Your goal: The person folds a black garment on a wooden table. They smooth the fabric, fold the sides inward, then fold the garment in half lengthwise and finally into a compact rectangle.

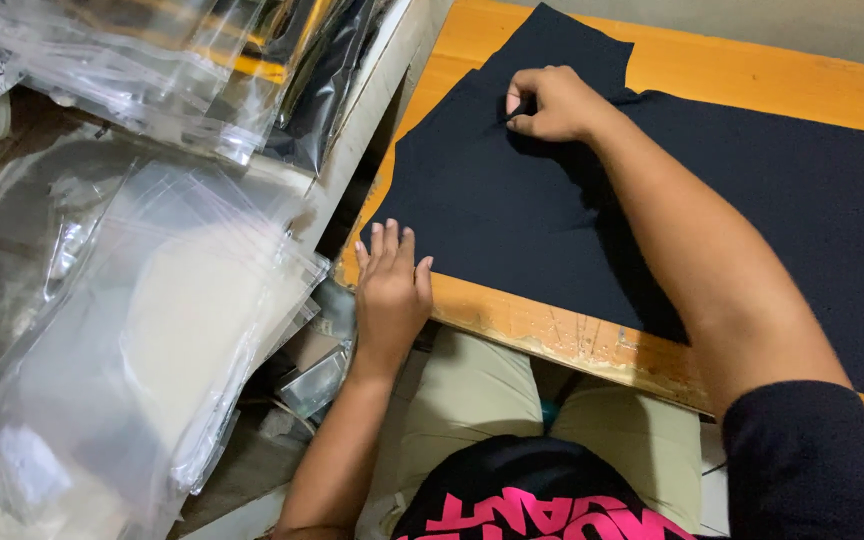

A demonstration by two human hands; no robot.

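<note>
Seen from above, nearest the camera: black top with pink print (542, 505) and pale khaki trousers (472, 395), just below the near edge of the wooden bench (552, 335). Black sleeve (812, 460) on the right arm, also on the near side of the bench.

At the bench's near left corner: left hand (390, 290) laid flat, palm down, fingers (389, 243) straight and close together, tips resting on the near left edge of the black fabric (512, 215). Grip wide, holding nothing, only pressing.

Spread across most of the bench top: the black fabric, lying flat, with a stepped outline at its far side (a cut garment piece, by the shape). Orange-brown wood of the bench showing along the near edge and at the far corner.

Farther across the bench, near the fabric's far left part: right hand (552, 103), fingers curled in, grip narrow, pinching a fold of the black fabric between thumb and fingertips.

Left of the bench, lower down: a heap of clear plastic bags (152, 330), loosely stacked. Beyond those, still left of the bench: more clear bags (142, 75) on a white-edged shelf (372, 95).
</note>
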